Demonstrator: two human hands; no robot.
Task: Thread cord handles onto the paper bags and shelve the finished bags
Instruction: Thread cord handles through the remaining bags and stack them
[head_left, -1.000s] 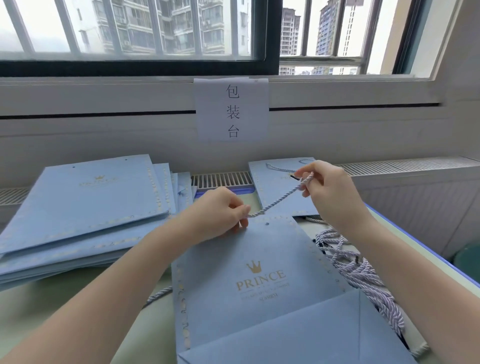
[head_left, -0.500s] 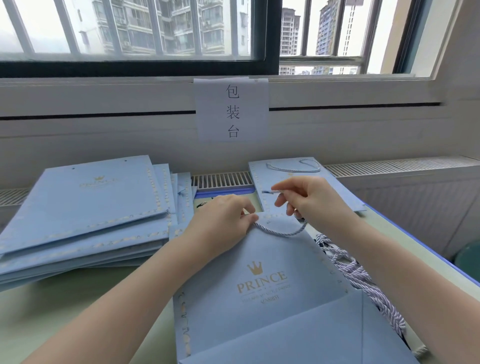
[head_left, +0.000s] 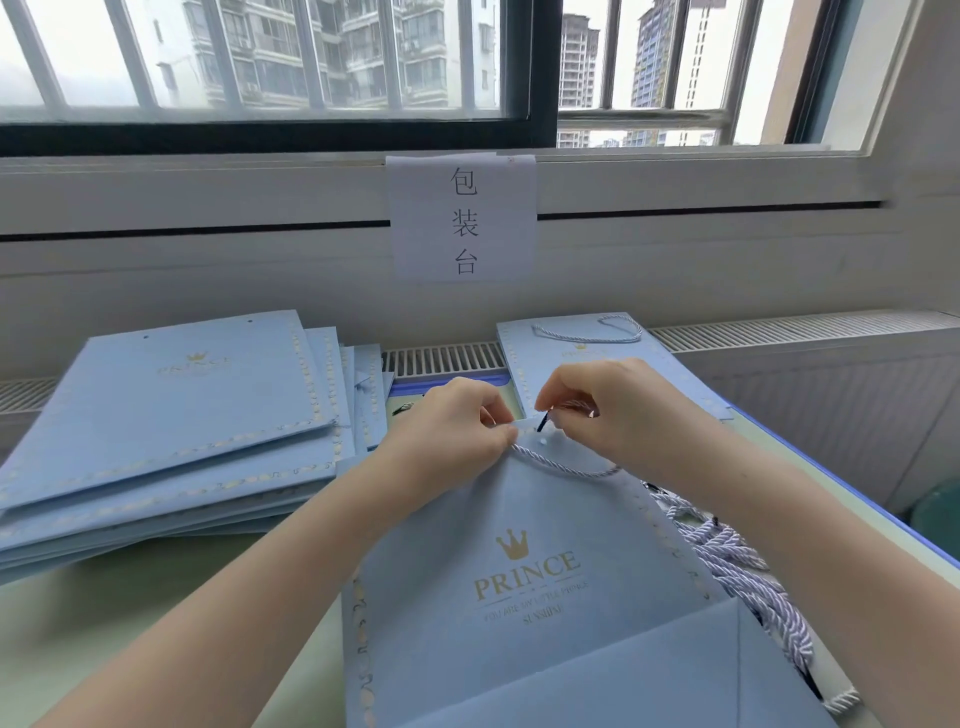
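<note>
While the left hand (head_left: 457, 431) pinches the bag (head_left: 519, 571) rim flat on the table, the right hand (head_left: 597, 410) pinches the cord (head_left: 566, 469) tip; aim it squarely at the punched hole.

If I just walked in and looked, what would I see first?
Right in the middle, two hands meet at the top edge of a blue paper bag with a gold crown: the left hand holds the edge while the right hand pinches the dark tip of a twisted cord. A tall stack of blue bags sits to the left, and a white sign hangs under the window.
</note>
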